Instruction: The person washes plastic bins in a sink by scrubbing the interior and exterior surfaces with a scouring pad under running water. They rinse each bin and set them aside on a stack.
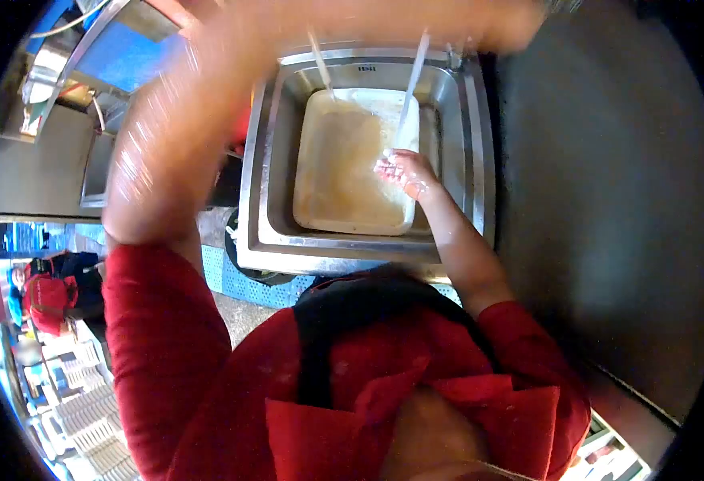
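Note:
My right hand point(408, 172) hangs over a white rectangular tub point(298, 180) inside a steel sink point(282, 152). Its wet fingers are partly curled but apart, with white foam on them and nothing visible held. A stream of water point(414, 84) falls into the tub just beside this hand. Cloudy brownish water point(344, 160) fills the tub. My left arm is raised across the top of the view, and my left hand point(516, 24) at its end is smeared by motion. What its fingers do is hidden by the blur.
A thin pale streak point(321, 64), perhaps another stream, meets the tub's far edge. A dark grey surface point(600, 200) lies right of the sink. Blue perforated matting point(268, 295) covers the floor. At the far left are a person in red point(47, 297) and stacked pale items point(87, 401).

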### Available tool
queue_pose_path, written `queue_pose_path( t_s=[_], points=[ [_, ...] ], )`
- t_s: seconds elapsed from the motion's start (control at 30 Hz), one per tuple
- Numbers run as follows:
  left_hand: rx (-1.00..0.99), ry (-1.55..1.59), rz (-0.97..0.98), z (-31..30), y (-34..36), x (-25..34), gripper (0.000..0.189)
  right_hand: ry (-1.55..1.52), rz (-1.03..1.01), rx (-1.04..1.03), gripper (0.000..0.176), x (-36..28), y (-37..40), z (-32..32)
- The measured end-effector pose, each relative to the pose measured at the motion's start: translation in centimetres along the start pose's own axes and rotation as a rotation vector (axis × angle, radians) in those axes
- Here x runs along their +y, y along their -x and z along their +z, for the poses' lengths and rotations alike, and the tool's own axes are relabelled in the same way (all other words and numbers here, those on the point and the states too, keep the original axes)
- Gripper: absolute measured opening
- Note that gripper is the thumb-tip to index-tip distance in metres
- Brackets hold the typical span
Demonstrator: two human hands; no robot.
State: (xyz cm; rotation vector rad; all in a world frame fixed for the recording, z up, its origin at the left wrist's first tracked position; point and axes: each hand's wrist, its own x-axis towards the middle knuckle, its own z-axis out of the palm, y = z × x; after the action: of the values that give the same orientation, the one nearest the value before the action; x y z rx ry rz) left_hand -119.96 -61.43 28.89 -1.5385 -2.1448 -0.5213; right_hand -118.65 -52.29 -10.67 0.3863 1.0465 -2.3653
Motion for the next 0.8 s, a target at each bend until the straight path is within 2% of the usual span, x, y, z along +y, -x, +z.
queue_pose_path(
  t_s=[0.07,0.13,0.17,0.2,0.23,0.27,0.3,0.33,0.37,0.43,0.47,0.5,0.53,0.57,0.6,0.63,0.67,0.7,0.73,0.77,0.8],
  points=[
    [-0.131,0.151,-0.287,6.1,8.0,-0.5,0.032,-0.115,-0.004,0.024,0.025,-0.6,-0.6,0.7],
    [-0.231,0.287,-0.756,13.5,16.1,-2.1,0.037,-0.235,0.02,0.099,0.035,0.9,-2.5,0.5],
    [-0.174,0.318,-1.079,17.0,19.5,-2.2,0.037,-0.189,0.101,0.13,0.042,0.9,-1.1,1.9],
    [-0.028,0.27,-1.174,22.1,23.8,-2.6,0.039,-0.177,0.164,0.142,0.038,2.0,-1.4,2.0],
    [-0.037,0.249,-1.268,25.5,26.0,-2.1,0.038,-0.163,0.228,0.159,0.036,3.1,-1.7,2.0],
    [-0.158,0.377,-1.3,27.9,27.7,-1.5,0.037,-0.05,0.262,0.182,0.035,3.5,-1.6,2.3],
    [-0.268,0.363,-1.141,29.3,29.1,-1.3,0.04,-0.093,0.254,0.333,0.032,5.7,-3.3,1.4],
    [-0.348,0.437,-1.206,30.5,30.6,-1.5,0.041,0.036,0.256,0.29,0.029,7.6,-5.5,-1.7],
    [-0.435,0.512,-1.265,28.5,30.3,-2.0,0.041,0.158,0.261,0.244,0.027,9.0,-7.2,-4.5],
    [-0.352,0.077,-1.152,27.3,33.4,-4.9,0.043,0.853,0.248,0.566,0.026,6.3,-7.9,-0.5],
    [-0.296,-0.094,-1.147,26.9,34.8,-6.9,0.047,1.194,0.016,0.529,0.028,6.3,-9.6,-1.8],
    [-0.241,-0.27,-1.134,26.8,36.2,-8.9,0.051,1.45,-0.365,0.548,0.031,7.9,-13.9,-6.2],
    [-0.269,-0.183,-1.251,26.6,37.2,-10.3,0.057,1.368,-0.419,0.726,0.034,8.9,-17.0,-8.9],
    [-0.296,-0.096,-1.367,27.0,38.4,-11.4,0.065,0.603,-0.197,0.754,0.037,7.3,-18.9,-7.7],
    [-0.191,-0.025,-1.335,28.4,40.5,-12.6,0.068,1.401,-0.474,0.839,0.04,8.9,-20.3,-9.0],
    [-0.2,-0.034,-1.337,29.7,41.6,-14.0,0.068,2.207,-0.761,0.825,0.045,10.2,-21.5,-9.4],
    [-0.338,0.1,-1.607,30.5,41.9,-14.8,0.063,2.195,-0.754,0.813,0.045,11.4,-22.6,-8.1],
    [-0.486,0.252,-1.878,31.2,42.0,-14.7,0.057,2.236,-0.643,0.707,0.048,12.8,-22.9,-5.8],
    [-0.357,0.194,-1.858,30.5,40.8,-13.8,0.047,2.279,-0.522,0.597,0.051,14.4,-22.3,-4.3],
    [-0.371,0.211,-1.872,30.8,41.1,-13.2,0.047,2.29,-0.497,0.581,0.051,16.1,-20.5,-4.1],
    [-0.259,0.238,-1.833,30.8,41.3,-13.2,0.043,2.137,-0.499,0.334,0.047,17.6,-18.3,-3.6]
  ],
)
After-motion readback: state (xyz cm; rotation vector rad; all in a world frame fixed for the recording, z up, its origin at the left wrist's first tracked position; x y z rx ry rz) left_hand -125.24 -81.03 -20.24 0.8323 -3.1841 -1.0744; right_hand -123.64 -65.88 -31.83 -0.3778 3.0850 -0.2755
